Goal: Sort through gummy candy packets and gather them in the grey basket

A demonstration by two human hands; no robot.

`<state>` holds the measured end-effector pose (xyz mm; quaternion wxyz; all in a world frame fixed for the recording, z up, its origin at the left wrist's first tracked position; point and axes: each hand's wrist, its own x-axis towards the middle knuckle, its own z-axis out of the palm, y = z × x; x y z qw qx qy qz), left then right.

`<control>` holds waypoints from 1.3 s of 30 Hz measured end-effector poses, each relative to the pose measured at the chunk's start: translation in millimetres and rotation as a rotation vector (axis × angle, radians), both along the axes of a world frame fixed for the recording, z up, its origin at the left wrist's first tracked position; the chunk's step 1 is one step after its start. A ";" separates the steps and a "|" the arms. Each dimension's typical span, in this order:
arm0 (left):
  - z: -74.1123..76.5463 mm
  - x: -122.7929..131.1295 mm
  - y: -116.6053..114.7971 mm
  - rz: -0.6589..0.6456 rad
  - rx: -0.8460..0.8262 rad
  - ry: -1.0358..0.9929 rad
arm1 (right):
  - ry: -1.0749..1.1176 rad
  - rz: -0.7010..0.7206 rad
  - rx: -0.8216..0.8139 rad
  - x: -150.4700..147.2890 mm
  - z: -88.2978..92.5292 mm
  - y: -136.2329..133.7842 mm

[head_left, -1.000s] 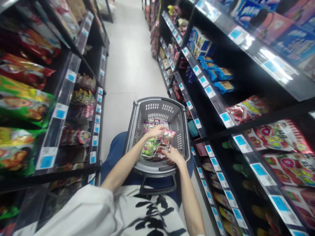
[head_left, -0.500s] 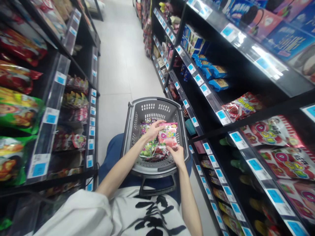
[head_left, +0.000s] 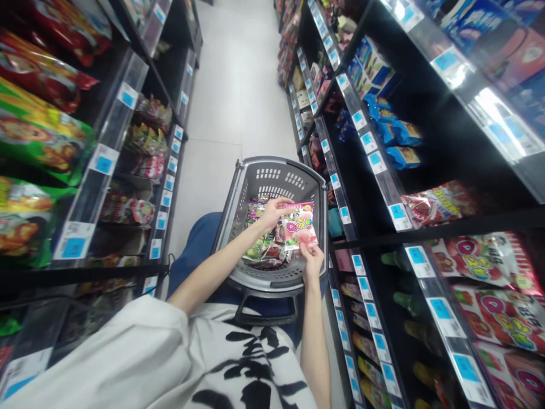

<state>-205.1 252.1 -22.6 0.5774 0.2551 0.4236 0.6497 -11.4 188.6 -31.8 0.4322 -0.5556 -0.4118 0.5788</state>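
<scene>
A pink and white bag of gummy candy (head_left: 299,225) is over the right half of a grey shopping basket (head_left: 272,161). My right hand (head_left: 312,260) pinches its lower edge between thumb and fingers. At its upper left edge is my left hand (head_left: 276,213), the fingers curved over the bag's top; whether they grip or only touch it is hard to see. Beneath lie several other candy bags (head_left: 261,250), green, purple and dark red, partly covered by my left hand and the pink bag. The basket rests at my lap, its handle (head_left: 266,318) folded down toward me.
Shelves with price tags line both sides closely. On the right are more gummy bags (head_left: 489,258), a red candy bag (head_left: 440,204) and blue packs (head_left: 402,156). Green snack bags (head_left: 40,133) fill the left shelf. A pale tiled floor (head_left: 236,74) runs ahead between them.
The view has shifted, so the basket sits slightly further right and higher in the picture. The gummy candy bag has tilted a little between my hands.
</scene>
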 end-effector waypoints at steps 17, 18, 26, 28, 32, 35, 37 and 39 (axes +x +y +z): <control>2.5 -0.9 0.1 0.072 -0.014 -0.016 | -0.138 0.086 0.135 3.3 1.4 -4.9; 2.3 -1.1 0.2 0.070 -0.018 -0.016 | -0.138 0.088 0.130 3.1 2.5 -5.0; -0.4 -1.2 1.1 0.092 -0.028 -0.040 | -0.156 0.120 0.125 3.1 5.1 -5.9; -0.2 -0.7 0.7 0.096 -0.036 -0.043 | -0.165 0.113 0.125 3.5 4.4 -5.7; 0.8 0.4 0.0 0.097 -0.045 -0.046 | -0.159 0.103 0.129 3.7 3.4 -5.4; 0.9 0.8 -0.2 0.102 -0.037 -0.070 | -0.159 0.100 0.134 3.4 3.2 -5.4; 0.4 1.1 -0.3 0.098 -0.044 -0.094 | -0.173 0.101 0.139 3.1 3.1 -5.4; -0.3 1.5 -0.6 0.059 -0.062 -0.136 | -0.176 0.105 0.143 3.0 3.0 -5.3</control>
